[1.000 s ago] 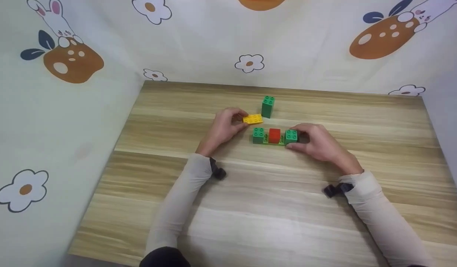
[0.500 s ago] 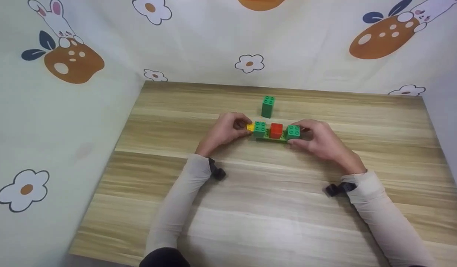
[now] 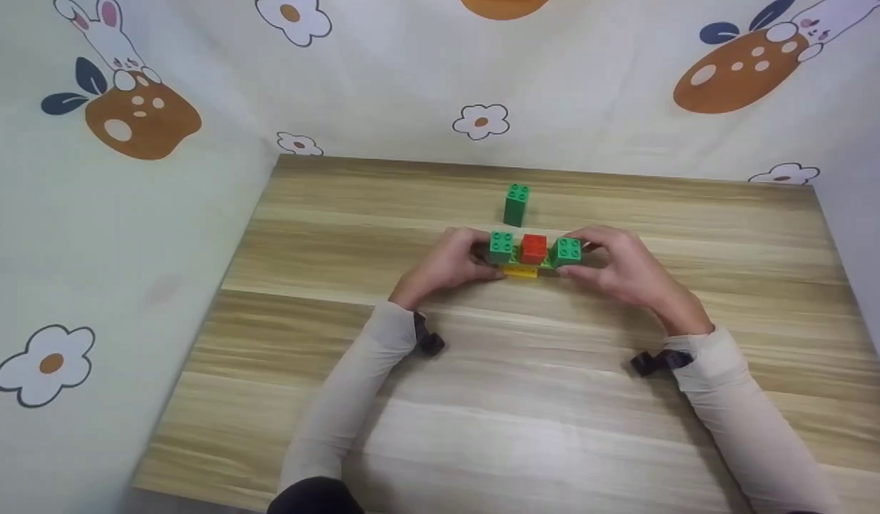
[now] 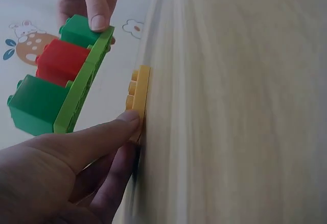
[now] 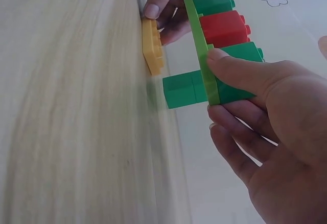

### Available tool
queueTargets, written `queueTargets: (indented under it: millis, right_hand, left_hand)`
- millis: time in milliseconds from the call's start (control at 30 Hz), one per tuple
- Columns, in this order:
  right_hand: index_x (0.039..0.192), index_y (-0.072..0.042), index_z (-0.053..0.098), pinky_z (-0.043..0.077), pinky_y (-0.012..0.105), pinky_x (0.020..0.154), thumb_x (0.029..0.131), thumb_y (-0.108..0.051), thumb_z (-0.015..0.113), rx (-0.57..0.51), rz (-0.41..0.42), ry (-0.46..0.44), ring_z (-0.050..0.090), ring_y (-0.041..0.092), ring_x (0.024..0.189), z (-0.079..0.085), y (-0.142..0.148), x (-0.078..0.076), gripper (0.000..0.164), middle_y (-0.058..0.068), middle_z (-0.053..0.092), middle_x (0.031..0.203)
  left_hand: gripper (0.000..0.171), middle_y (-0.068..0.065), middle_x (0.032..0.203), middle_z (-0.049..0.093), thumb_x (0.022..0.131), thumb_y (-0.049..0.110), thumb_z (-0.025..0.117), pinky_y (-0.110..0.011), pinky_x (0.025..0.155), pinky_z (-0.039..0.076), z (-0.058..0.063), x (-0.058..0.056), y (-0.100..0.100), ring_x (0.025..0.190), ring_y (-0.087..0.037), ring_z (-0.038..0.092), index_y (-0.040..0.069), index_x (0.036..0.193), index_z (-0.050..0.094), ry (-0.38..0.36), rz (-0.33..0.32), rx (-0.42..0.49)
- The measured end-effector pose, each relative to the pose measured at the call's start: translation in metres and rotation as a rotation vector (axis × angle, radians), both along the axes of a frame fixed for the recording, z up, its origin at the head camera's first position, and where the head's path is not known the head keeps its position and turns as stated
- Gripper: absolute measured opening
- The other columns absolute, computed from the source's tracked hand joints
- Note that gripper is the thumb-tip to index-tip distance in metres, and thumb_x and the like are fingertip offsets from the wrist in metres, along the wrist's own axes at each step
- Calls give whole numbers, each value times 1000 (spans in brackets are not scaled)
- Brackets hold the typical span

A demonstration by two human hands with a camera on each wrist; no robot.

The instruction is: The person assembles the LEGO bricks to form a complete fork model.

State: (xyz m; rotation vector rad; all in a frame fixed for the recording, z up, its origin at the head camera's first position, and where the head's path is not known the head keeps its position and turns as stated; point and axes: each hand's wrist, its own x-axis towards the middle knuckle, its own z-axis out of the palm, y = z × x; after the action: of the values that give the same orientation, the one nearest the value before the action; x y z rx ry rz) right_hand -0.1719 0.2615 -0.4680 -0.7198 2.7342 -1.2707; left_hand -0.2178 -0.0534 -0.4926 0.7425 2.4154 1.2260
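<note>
My left hand (image 3: 455,258) pinches a flat yellow toy brick (image 4: 139,94) by one end, low at the tabletop with its studs up. My right hand (image 3: 616,268) grips one end of a light green studded plate (image 4: 84,83), thumb on its edge. Along that plate sit a green brick (image 3: 501,246), a red brick (image 3: 533,249) and another green brick (image 3: 567,251). Both wrist views show the plate raised above the yellow brick, with a gap between them. In the head view the plate covers much of the yellow brick.
Behind the hands, a green tower (image 3: 515,207) of what looks like two stacked bricks stands upright on the wooden table (image 3: 482,392). A patterned cloth wall (image 3: 382,86) rises at the table's back edge, with another along the left.
My right hand has lifted the plate with its bricks off the table. My left hand has brought the yellow brick from beside the tower toward me and right, beneath the plate.
</note>
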Motion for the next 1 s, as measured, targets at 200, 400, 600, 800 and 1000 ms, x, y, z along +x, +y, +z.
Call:
queueTargets:
  millis: [200, 400, 600, 800, 1000]
  right_hand:
    - [122, -7, 78, 62, 51, 98, 87, -11, 92, 6, 8, 8, 74, 24, 105, 0, 1, 0, 39, 6, 81, 117]
    - [122, -7, 78, 62, 51, 98, 86, -10, 92, 3, 8, 7, 74, 25, 105, -1, 1, -1, 39, 6, 81, 117]
    - [121, -7, 78, 63, 49, 97, 85, -9, 93, -7, 9, 22, 74, 24, 104, -4, -3, -1, 39, 6, 81, 116]
    - [122, -6, 78, 64, 49, 95, 85, -8, 92, -11, 15, 31, 74, 25, 103, -8, -8, -1, 39, 7, 80, 115]
    - [127, -5, 76, 65, 47, 94, 88, -8, 91, 10, 8, 20, 74, 27, 103, -11, -9, 0, 42, 9, 80, 119]
  left_hand:
    - [41, -1, 115, 82, 86, 20, 94, -30, 98, 61, -3, 3, 7, 102, -10, 72, 11, 123, 79, 0, 5, 13]
    - [45, 3, 118, 81, 86, 24, 95, -30, 103, 59, -3, 2, 6, 107, -9, 73, 15, 126, 77, -8, -2, 22]
    - [48, 1, 121, 78, 86, 21, 94, -32, 104, 59, 9, 1, -5, 110, -12, 72, 16, 129, 74, -30, -2, 54]
    - [44, -5, 123, 78, 87, 16, 93, -40, 108, 60, 19, 2, -13, 116, -19, 73, 12, 127, 77, -28, 12, 112]
    - [41, -3, 120, 79, 85, 19, 95, -38, 106, 59, 17, 1, -14, 113, -18, 72, 11, 122, 80, 59, 28, 51]
